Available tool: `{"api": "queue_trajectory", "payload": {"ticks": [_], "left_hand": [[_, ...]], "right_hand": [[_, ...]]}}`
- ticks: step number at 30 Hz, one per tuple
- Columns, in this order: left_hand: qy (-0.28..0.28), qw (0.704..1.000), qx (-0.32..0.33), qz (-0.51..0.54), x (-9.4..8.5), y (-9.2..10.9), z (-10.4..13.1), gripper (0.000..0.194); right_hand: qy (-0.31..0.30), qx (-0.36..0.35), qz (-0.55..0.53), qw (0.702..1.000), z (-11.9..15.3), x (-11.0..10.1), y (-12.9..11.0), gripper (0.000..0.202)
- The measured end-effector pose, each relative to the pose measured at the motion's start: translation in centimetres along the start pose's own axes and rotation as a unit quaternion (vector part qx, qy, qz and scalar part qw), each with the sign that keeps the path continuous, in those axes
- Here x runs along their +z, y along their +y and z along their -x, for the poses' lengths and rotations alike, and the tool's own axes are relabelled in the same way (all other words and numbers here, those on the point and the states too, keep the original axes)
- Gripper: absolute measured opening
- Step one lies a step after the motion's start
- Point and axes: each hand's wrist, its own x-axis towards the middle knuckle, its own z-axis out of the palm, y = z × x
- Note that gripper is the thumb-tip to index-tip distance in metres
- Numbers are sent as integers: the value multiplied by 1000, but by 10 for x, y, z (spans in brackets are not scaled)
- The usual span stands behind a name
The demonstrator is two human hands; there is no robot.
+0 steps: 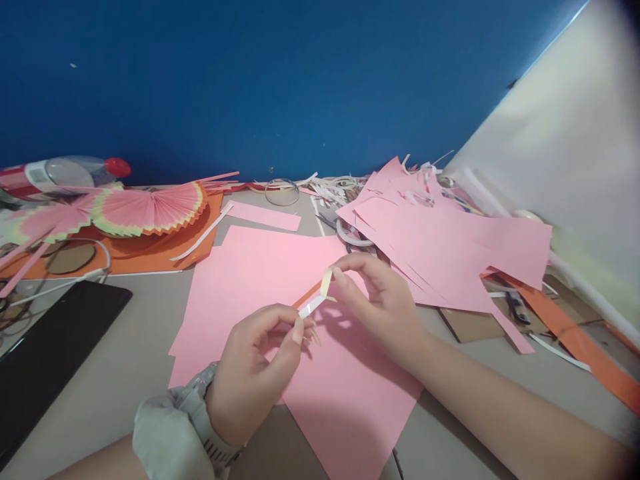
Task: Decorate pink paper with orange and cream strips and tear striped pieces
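A narrow white and pale yellow paper strip, bent near its middle, is stretched between my two hands above pink sheets. My left hand pinches the strip's lower white end between thumb and fingertips. Its upper yellow end sits between the thumb and forefinger of my right hand. Behind the strip a thin orange piece shows, partly hidden. Small pale strip ends stick out by the left fingertips; what they belong to is unclear.
At the left lie a black phone, a bottle with a red cap and pleated pink paper fans on orange paper. Cut pink sheets, paper scraps and a cutter lie at the right. A blue wall stands behind.
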Motion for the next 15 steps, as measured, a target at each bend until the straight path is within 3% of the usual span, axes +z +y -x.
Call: {"api": "queue_trajectory", "payload": {"ticks": [3, 8, 15], "left_hand": [[2, 1000, 4, -1, 0, 0, -1, 15], [15, 999, 31, 12, -1, 1, 1, 17], [103, 985, 79, 114, -4, 9, 3, 14]], "right_hand": [[45, 75, -54, 995, -6, -1, 7, 8], [108, 126, -158, 973, -18, -4, 25, 10], [228, 185, -294, 910, -29, -3, 45, 13]]}}
